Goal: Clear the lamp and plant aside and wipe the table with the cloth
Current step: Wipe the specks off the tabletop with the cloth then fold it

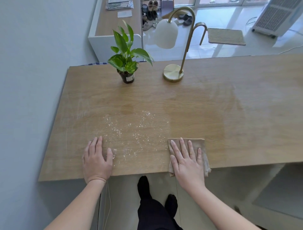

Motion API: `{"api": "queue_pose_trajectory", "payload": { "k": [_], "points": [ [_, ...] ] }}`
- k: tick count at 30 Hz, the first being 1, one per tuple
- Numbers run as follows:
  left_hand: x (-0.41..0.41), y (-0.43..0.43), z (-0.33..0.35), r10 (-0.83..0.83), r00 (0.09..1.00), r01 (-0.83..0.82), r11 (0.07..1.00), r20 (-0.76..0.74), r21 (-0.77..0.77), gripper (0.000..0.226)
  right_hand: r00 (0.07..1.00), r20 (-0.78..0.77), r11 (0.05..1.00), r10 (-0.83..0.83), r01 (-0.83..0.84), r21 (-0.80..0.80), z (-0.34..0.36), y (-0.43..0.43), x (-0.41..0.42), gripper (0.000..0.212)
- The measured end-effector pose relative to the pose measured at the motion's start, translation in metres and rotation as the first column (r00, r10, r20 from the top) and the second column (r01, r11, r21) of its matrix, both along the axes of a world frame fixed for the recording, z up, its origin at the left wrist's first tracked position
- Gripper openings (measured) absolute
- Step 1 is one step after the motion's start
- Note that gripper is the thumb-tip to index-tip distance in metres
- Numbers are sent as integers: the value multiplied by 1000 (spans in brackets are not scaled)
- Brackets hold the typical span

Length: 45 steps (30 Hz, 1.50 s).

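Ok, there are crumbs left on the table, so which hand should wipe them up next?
Probably the right. The right hand lies flat on the cloth, just beside the crumbs; the left hand rests bare on the table.

A home: a shoe rack (pixel 143 15) full of shoes (pixel 151 14), a woven doormat (pixel 226 36) on glossy floor tiles (pixel 229 50), a white air cooler (pixel 277 18) beside glass doors (pixel 219 2).
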<state>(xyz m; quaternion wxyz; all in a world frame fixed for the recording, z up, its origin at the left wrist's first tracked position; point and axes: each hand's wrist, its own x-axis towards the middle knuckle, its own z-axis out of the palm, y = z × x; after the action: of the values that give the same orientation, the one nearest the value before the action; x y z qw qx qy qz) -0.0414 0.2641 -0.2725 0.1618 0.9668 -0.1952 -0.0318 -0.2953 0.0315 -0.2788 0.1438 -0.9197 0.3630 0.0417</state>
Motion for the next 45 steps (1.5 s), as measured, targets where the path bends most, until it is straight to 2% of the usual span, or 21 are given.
{"api": "queue_pose_trajectory", "payload": {
  "k": [9, 16, 24, 28, 31, 36, 45],
  "points": [
    [7, 10, 2, -83, 996, 83, 997, -15, -5, 77, 997, -43, 995, 59, -62, -79, -5, -1, -16, 60],
    [16, 17, 0, -136, 991, 136, 991, 20, -14, 67, 998, -25, 998, 52, -53, -40, -6, -32, 9, 56],
    [20, 20, -6, -134, 991, 134, 991, 28, 8, 67, 991, -16, 989, -136, 137, 56, 14, -145, 130, 59],
    [21, 18, -6, -135, 990, 134, 991, 37, 25, 67, 984, -41, 982, -173, 176, 72, 22, -178, 189, 62],
    [21, 18, -5, -132, 991, 131, 991, 18, 37, 68, 986, -52, 984, -156, 160, 81, 21, -178, 204, 59],
    [18, 16, 1, -126, 992, 126, 991, 2, 39, 69, 1000, -16, 997, 3, -2, 78, 20, -164, 187, 55],
    [16, 15, 4, -120, 993, 120, 993, 6, -2, 69, 994, 17, 992, 109, -109, 62, 6, -67, 129, 55]
  ]
}}
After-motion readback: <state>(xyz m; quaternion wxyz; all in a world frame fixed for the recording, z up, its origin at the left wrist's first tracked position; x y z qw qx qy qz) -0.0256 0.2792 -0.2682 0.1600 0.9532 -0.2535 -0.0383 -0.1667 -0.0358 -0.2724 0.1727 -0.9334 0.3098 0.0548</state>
